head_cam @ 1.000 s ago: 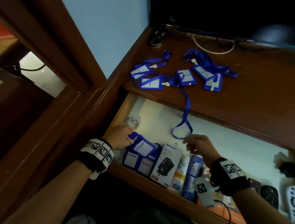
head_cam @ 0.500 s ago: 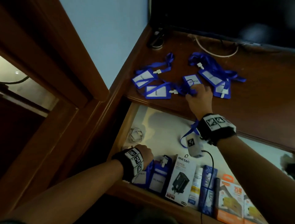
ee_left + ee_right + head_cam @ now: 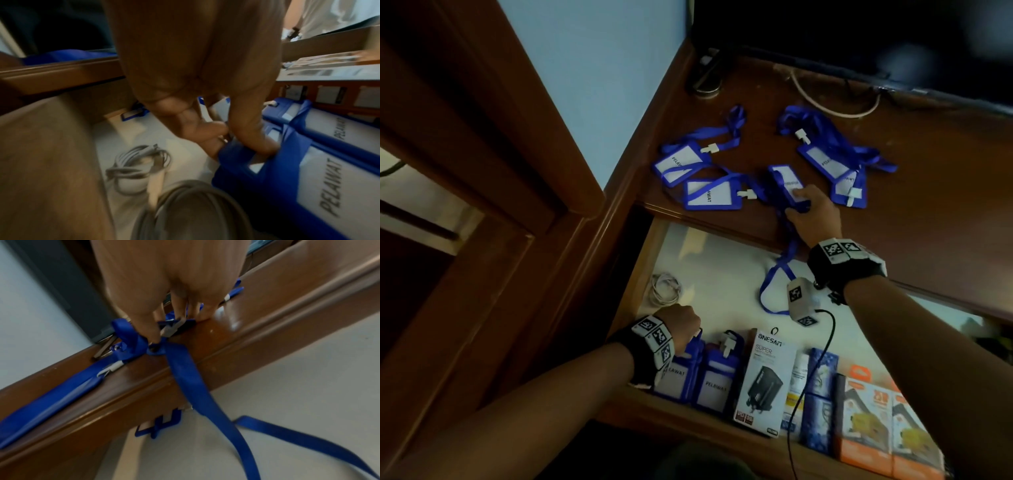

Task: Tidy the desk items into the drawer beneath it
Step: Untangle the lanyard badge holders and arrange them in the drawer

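Several blue "PELAWAT" badge holders with lanyards lie on the wooden desk (image 3: 893, 240). My right hand (image 3: 799, 204) grips one badge holder (image 3: 786, 183) near the desk's front edge. Its lanyard (image 3: 774, 287) hangs over the edge into the open drawer (image 3: 722, 274). In the right wrist view my fingers (image 3: 152, 331) curl onto the badge and the lanyard (image 3: 195, 386). My left hand (image 3: 686, 325) is in the drawer's front left corner. It pinches the top of a badge holder (image 3: 277, 186) that stands upright beside a second badge holder (image 3: 717, 377).
Along the drawer's front stand a ONESAM charger box (image 3: 767, 377), blue packs (image 3: 820, 394) and orange boxes (image 3: 876, 421). A coiled white cable (image 3: 664, 289) lies at the drawer's left. A dark monitor (image 3: 859, 34) and a cable (image 3: 832, 106) sit at the desk's back.
My right hand rose from the drawer to the desk edge and took hold of a badge holder. My left hand stayed in the drawer, where the badge holders now stand upright.
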A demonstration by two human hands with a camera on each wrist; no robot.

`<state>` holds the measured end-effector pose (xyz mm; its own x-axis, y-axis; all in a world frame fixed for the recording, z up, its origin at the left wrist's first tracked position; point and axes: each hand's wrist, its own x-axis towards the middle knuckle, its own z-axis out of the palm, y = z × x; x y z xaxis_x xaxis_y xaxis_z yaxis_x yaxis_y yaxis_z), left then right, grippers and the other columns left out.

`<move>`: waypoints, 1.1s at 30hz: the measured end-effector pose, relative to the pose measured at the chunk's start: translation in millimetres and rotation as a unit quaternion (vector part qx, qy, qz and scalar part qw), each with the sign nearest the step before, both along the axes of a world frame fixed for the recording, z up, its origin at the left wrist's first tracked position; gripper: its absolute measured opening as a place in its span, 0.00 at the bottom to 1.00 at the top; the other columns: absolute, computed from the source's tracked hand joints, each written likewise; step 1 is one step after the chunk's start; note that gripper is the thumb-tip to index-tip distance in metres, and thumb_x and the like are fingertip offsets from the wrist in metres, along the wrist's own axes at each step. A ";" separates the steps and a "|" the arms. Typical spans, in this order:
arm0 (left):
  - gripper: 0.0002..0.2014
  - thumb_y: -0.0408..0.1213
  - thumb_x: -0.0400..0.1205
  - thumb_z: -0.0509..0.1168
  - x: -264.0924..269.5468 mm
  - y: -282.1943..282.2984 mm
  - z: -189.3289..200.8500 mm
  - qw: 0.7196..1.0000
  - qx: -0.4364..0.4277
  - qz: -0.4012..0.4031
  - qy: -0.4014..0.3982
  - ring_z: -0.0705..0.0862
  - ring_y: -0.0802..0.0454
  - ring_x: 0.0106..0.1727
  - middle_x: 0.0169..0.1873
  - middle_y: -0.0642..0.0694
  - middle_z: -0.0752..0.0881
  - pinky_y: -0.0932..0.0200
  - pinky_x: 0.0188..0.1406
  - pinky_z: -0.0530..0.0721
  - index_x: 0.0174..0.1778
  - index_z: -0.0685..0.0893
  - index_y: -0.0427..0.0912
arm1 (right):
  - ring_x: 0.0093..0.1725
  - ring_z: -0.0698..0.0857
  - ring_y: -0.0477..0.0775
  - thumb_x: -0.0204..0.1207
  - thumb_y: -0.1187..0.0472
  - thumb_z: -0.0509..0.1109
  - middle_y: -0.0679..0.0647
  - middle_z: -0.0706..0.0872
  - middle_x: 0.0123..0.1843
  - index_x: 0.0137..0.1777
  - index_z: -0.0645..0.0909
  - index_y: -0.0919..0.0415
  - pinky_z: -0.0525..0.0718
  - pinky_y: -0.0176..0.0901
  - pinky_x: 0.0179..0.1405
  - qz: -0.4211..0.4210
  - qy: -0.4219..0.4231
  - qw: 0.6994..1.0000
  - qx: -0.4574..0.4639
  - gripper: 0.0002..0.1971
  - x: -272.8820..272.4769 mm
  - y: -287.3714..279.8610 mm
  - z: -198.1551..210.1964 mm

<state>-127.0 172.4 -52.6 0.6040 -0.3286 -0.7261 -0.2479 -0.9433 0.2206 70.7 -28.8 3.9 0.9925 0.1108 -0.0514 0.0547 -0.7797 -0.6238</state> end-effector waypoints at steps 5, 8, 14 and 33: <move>0.23 0.44 0.71 0.77 -5.0 5.3 0.8 0.997 -0.017 0.071 -0.003 0.82 0.41 0.59 0.60 0.41 0.78 0.50 0.55 0.82 0.60 0.82 0.39 | 0.49 0.83 0.66 0.69 0.73 0.69 0.66 0.86 0.48 0.50 0.79 0.69 0.70 0.42 0.38 -0.018 -0.050 0.998 -0.019 0.09 -22.6 -4.4 2.0; 0.24 0.41 0.70 0.78 -9.4 4.3 3.1 0.982 -0.081 0.164 -0.035 0.78 0.48 0.62 0.61 0.47 0.76 0.55 0.58 0.79 0.62 0.79 0.45 | 0.45 0.83 0.61 0.73 0.72 0.67 0.63 0.86 0.48 0.54 0.80 0.66 0.75 0.45 0.39 -0.051 -0.039 0.997 0.040 0.10 -48.8 -17.5 0.0; 0.18 0.38 0.74 0.75 -15.3 -24.9 25.1 0.863 -0.252 0.398 -0.182 0.80 0.54 0.57 0.57 0.49 0.80 0.58 0.57 0.79 0.59 0.82 0.46 | 0.33 0.69 0.55 0.77 0.70 0.67 0.47 0.72 0.27 0.34 0.71 0.54 0.65 0.39 0.27 -0.138 -0.039 0.979 0.146 0.14 -114.7 -55.3 -11.8; 0.24 0.37 0.77 0.70 -8.6 -187.9 117.3 0.695 -0.599 0.397 0.001 0.88 0.53 0.51 0.57 0.36 0.87 0.65 0.50 0.82 0.69 0.75 0.44 | 0.45 0.87 0.55 0.64 0.87 0.61 0.57 0.90 0.41 0.39 0.86 0.65 0.84 0.43 0.45 0.021 -0.016 0.950 0.312 0.19 -188.9 -169.6 74.9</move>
<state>-135.6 -15.5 64.6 0.9398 -0.2620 -0.2194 0.2473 0.0784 0.9658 -118.1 -198.4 78.8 0.9864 0.1500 0.0669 0.1040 -0.2551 -0.9613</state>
